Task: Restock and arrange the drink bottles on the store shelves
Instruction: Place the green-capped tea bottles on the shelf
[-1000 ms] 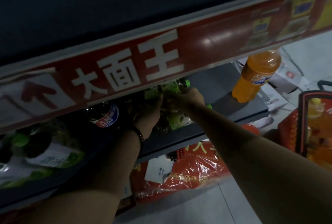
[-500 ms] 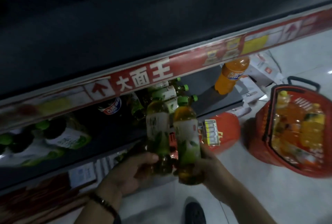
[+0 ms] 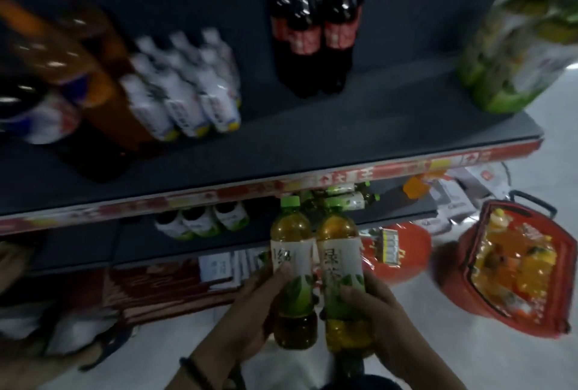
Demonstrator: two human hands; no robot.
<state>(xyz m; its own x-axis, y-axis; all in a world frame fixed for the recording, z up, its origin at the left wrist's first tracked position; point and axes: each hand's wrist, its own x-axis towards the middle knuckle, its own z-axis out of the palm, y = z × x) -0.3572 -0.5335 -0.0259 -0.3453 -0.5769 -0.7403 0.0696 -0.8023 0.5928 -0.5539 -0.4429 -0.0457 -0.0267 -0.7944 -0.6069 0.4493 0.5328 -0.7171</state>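
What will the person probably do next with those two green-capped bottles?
Probably lift them onto the upper shelf. The left hand and right hand each hold a green tea bottle upright below its edge, and bare space lies beside the cola bottles.

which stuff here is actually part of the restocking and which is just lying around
Part of the job:
- two green tea bottles, left and right, held upright in the left hand and right hand
- upper shelf
- red basket of drinks

Lying about:
- red packaging on the floor
- papers beyond the basket
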